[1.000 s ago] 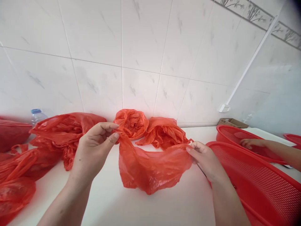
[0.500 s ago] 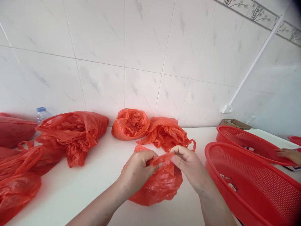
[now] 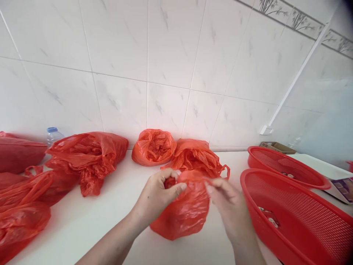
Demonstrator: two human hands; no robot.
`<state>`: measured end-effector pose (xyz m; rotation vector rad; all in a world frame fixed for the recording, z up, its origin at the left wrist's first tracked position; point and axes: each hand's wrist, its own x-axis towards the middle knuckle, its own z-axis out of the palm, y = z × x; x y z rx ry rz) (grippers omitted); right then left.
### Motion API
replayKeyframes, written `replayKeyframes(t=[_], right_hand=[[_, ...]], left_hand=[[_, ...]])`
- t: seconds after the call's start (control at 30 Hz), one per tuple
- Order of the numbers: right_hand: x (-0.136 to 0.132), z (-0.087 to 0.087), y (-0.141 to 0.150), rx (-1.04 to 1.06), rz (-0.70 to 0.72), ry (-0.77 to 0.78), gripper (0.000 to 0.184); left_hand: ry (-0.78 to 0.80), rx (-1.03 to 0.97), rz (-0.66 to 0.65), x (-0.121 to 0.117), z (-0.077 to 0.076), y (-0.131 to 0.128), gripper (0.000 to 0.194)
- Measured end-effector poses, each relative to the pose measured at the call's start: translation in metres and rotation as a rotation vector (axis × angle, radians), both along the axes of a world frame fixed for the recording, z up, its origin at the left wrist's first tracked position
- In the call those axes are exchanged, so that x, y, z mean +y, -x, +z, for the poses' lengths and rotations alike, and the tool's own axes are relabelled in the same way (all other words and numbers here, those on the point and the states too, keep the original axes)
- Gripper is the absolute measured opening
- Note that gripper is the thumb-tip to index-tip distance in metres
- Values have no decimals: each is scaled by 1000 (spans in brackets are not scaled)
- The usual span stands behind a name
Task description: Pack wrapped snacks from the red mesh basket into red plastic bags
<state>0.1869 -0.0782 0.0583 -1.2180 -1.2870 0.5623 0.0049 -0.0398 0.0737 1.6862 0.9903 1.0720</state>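
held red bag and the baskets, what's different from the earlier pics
The held bag, first stretched wide, is now bunched; left hand and right hand came together, both keeping hold. The far basket shifted left; another person's hand left it. The near basket and wall-side bags stayed.

The right hand [image 3: 230, 202] is blurred; the nearer basket [image 3: 306, 206] runs out of frame.

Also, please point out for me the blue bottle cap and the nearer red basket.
Blue bottle cap [image 3: 52, 129]: head view, on its top.
Nearer red basket [image 3: 306, 224]: head view, on its inner wall.
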Motion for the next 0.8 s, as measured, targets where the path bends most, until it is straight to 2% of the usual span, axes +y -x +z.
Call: replayKeyframes(t=[0.07,0.13,0.23,0.33,0.4,0.47,0.6,0.67,0.73,0.8], right_hand=[[7,9,-20,284,46,-134,13],[14,19,-38,515,77,-234,17],[30,28,-54,762,178,-220,24],[42,30,-47,849,324,-159,28],[42,29,-31,764,438,-154,29],[35,29,-9,558,505,-104,30],[22,35,29,52,632,213,37],[25,37,38,-99,677,275,31],[34,36,41,-139,643,290,28],[45,34,40,-82,580,309,36]], left_hand=[[-36,-86,36,4,9,13,16],[-121,-165,110,9,19,28,25],[-216,-237,216,15,29,48,32],[-243,-238,255,16,30,56,24],[-251,-188,227,14,28,54,19],[-267,-134,167,11,26,47,16],[-230,-219,35,3,23,28,10],[-185,-291,-39,0,22,23,16],[-236,-278,-17,-1,21,20,23],[-414,-138,98,0,18,20,25]])
